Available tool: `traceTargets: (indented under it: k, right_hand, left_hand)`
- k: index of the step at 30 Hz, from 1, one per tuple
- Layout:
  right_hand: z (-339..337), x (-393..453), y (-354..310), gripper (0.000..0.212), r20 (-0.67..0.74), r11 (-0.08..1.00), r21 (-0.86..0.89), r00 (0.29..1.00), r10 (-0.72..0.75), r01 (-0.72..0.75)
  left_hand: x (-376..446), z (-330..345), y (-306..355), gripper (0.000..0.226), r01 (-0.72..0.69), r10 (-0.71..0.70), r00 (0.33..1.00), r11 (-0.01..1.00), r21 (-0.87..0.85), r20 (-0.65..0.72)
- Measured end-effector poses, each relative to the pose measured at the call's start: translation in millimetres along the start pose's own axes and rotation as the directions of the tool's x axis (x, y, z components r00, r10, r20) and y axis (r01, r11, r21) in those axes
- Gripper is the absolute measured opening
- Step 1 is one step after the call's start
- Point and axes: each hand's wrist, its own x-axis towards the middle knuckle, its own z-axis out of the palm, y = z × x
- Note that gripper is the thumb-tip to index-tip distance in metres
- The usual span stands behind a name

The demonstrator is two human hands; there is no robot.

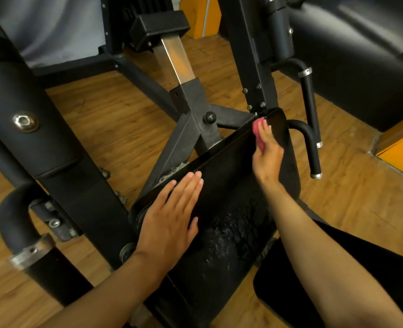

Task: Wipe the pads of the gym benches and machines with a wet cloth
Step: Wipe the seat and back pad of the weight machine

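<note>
- A pink cloth (258, 130) is pressed against the far end of a black seat pad (238, 195), close to its upper left edge
- The cloth is held under the right hand (268, 155), whose fingers (264, 132) are laid over it and reach toward the pad's far corner; only a strip of pink is seen beside and beyond the fingers, and how tightly it is gripped cannot be told
- The left hand (172, 218) is laid flat on the near left part of the pad, its fingers straight and close together, the fingertips (194, 177) reaching the pad's left edge; nothing is held in it
- The pad is seen tilted across the middle of the view, running from the lower centre up toward the right, and a patch of shiny wet marks (229, 235) is spread over its near half, between the two forearms
- The pad is carried by a dark metal frame (191, 129) with a square steel post (177, 60) rising behind it
- A curved black handle (310, 147) with a metal end cap is placed just beside the pad's far right side
- A thick black roller pad (23, 110) with a metal bolt is seen at the left
- A large black cushion (361, 55) is seen at the upper right
- The machine is stood on a wooden floor (106, 119)
</note>
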Motion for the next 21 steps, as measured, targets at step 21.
traceTargets:
  k: [21]
  right_hand:
    - [-2, 50, 90, 0.07, -0.119, 0.979, 0.067, 0.973, 0.2, -0.193]
  left_hand:
    - [158, 12, 25, 0.073, -0.298, 0.298, 0.952, 0.955, -0.01, 0.066]
